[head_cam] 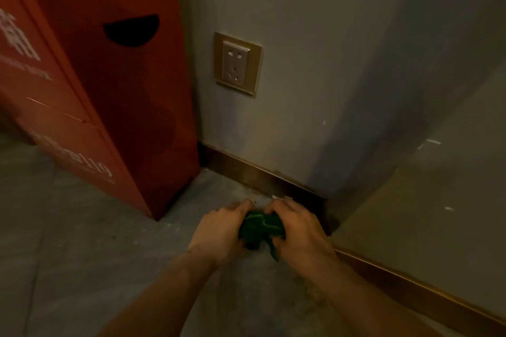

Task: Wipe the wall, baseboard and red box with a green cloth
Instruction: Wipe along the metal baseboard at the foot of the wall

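Down low, the left hand (219, 230) and the right hand (298, 230) both grip a bunched-up green cloth (260, 224) between them, fingers curled round it. The cloth is just above the grey floor (82, 241), near the dark baseboard (260, 178). A tall red box (115, 90) stands to the left against the wall (315, 35). A power socket (236, 63) sits on the wall beside the box.
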A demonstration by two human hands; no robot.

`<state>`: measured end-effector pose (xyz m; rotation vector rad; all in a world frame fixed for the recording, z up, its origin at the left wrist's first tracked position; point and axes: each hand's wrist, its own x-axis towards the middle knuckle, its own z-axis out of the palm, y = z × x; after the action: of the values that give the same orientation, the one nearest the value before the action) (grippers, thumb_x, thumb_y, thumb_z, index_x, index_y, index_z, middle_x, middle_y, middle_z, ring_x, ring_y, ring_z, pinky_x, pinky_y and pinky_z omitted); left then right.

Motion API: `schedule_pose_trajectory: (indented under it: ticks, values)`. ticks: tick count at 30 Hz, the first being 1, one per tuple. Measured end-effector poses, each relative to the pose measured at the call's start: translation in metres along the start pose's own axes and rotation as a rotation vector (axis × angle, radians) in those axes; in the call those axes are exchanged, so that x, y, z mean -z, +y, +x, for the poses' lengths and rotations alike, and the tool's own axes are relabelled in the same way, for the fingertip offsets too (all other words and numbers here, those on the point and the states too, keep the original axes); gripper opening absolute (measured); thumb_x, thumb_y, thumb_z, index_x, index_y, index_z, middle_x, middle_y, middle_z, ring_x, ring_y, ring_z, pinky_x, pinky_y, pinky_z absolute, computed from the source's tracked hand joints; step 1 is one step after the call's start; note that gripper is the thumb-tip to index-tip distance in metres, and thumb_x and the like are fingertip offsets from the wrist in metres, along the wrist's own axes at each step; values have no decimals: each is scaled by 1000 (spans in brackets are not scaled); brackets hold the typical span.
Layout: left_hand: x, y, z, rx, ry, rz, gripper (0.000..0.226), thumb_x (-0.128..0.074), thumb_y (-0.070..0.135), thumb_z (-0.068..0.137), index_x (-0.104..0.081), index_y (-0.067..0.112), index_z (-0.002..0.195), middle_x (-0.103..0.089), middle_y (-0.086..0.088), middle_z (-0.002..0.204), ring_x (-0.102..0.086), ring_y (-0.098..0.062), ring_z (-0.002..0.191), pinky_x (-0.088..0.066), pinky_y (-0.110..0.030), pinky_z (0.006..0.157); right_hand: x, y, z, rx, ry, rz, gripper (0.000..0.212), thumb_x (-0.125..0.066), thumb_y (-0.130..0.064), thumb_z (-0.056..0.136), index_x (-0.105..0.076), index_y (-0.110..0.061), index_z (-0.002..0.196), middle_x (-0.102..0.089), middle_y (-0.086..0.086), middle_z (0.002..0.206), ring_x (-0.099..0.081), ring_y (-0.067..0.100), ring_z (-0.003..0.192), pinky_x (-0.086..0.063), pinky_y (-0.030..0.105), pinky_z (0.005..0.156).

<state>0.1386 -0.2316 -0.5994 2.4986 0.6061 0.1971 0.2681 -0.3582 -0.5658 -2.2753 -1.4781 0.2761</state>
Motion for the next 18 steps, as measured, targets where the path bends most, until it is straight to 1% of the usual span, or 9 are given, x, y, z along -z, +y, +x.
schedule_pose_trajectory:
  ticks: [2,3,5,6,9,11,14,16,18]
  values:
    - [-10,-2,2,42,32,-129,30,-71,29,87,-49,41,103,-60,18,96,-57,1,82,-39,-18,68,-8,5,2,-24,37,79,45,-72,-3,71,-58,-27,106,-59,-3,111,-60,19,99,-53,36,82]
    - [-15,-2,4,63,53,-190,31,-72,25,87,-50,40,103,-60,19,94,-58,4,82,-39,-13,67,-11,7,3,-32,37,99,48,-73,-3,71,-58,-28,109,-59,-3,112,-60,20,100,-53,37,83]
    - [-20,-2,8,95,92,-281,35,-74,17,86,-53,39,102,-64,17,91,-61,5,81,-43,-10,65,-17,9,7,-40,12,101,59,-77,-6,71,-55,-30,120,-58,-4,118,-59,20,106,-52,38,89]
    - [-22,-2,10,104,105,-312,35,-75,14,84,-54,37,101,-67,15,90,-63,3,82,-45,-11,66,-19,10,9,-40,0,97,65,-79,-8,71,-53,-32,126,-57,-3,122,-58,21,109,-50,39,92]
    - [-26,-1,17,102,129,-377,33,-75,7,82,-60,30,101,-70,11,90,-65,-1,82,-52,-23,70,-24,14,12,-43,-31,83,79,-82,-14,73,-44,-33,140,-54,-2,131,-55,23,118,-48,42,99]
    - [-29,3,19,81,151,-417,34,-75,4,81,-61,27,101,-69,12,89,-65,-1,82,-51,-21,69,-27,17,11,-36,-40,72,82,-80,-15,76,-40,-32,145,-52,-1,136,-52,24,123,-46,44,102]
    - [-36,1,21,112,156,-428,39,-76,10,82,-55,31,108,-65,16,94,-62,2,86,-48,-17,70,-32,19,11,-22,5,36,71,-74,-12,81,-44,-28,143,-56,2,134,-54,25,120,-48,44,99]
    - [-41,-6,21,128,146,-407,53,-78,19,79,-47,36,118,-61,18,104,-60,2,94,-47,-15,74,-33,21,14,-7,16,-74,64,-70,-14,82,-46,-31,139,-57,2,129,-56,26,115,-51,43,91]
    - [-49,-16,19,116,138,-289,75,-79,37,73,-40,32,137,-56,9,126,-55,-8,114,-45,-22,93,-33,24,17,-13,-16,-198,67,-67,-15,81,-42,-36,139,-54,3,129,-53,29,113,-52,42,83]
